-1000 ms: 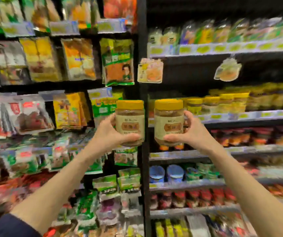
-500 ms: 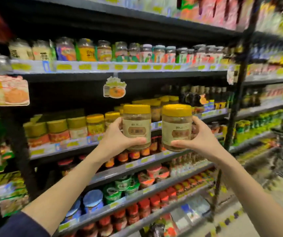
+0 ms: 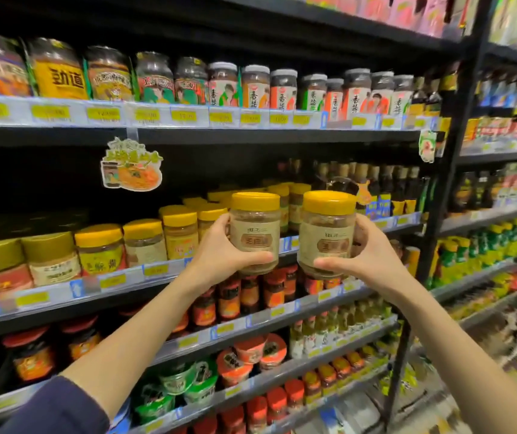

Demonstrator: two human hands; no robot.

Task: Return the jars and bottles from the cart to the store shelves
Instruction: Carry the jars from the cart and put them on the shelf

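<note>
I hold two alike jars upright in front of the shelves, each with a yellow lid and a beige label. My left hand (image 3: 219, 255) grips the left jar (image 3: 254, 228) round its lower side. My right hand (image 3: 366, 255) grips the right jar (image 3: 327, 233) the same way. Both jars hang in the air just in front of the middle shelf (image 3: 119, 281), where a row of yellow-lidded jars (image 3: 144, 242) stands. Several matching yellow-lidded jars (image 3: 294, 198) stand right behind the held ones.
The shelf above (image 3: 188, 117) carries labelled sauce jars. Dark bottles (image 3: 385, 186) stand at the right of the middle shelf. Red-lidded jars and cups fill the lower shelves (image 3: 250, 308). A black upright post (image 3: 457, 145) divides off another bay at the right. A paper tag (image 3: 130, 166) hangs from the upper shelf.
The view has swung right from the snack-packet bay to the jar shelves and come closer. Both hands have kept hold of their jars at about the same height.
</note>
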